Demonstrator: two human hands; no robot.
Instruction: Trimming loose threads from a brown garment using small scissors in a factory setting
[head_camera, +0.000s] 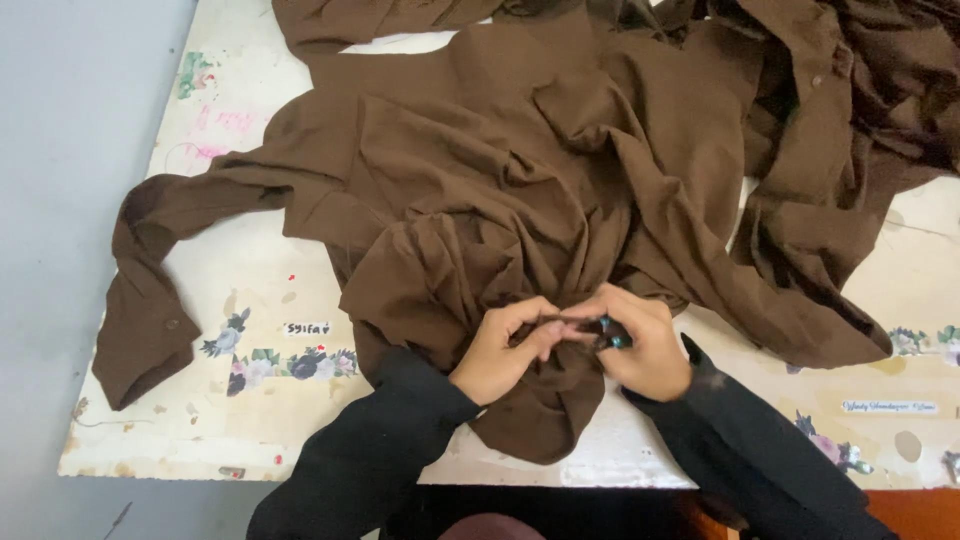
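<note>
A brown shirt (480, 190) lies crumpled over a white table (230, 290), one cuffed sleeve (140, 310) stretched out to the left. Both my hands meet at the shirt's near edge. My left hand (505, 348) pinches a fold of the brown cloth between thumb and fingers. My right hand (640, 340) is closed around a small blue-handled tool (612, 335) held against the same fold; most of the tool is hidden by the fingers. Black sleeves cover both forearms.
More brown garments (850, 110) are heaped at the table's back right. The tabletop is worn, with flower stickers (290, 362) and stains near the front edge. A grey floor (60, 150) lies to the left of the table.
</note>
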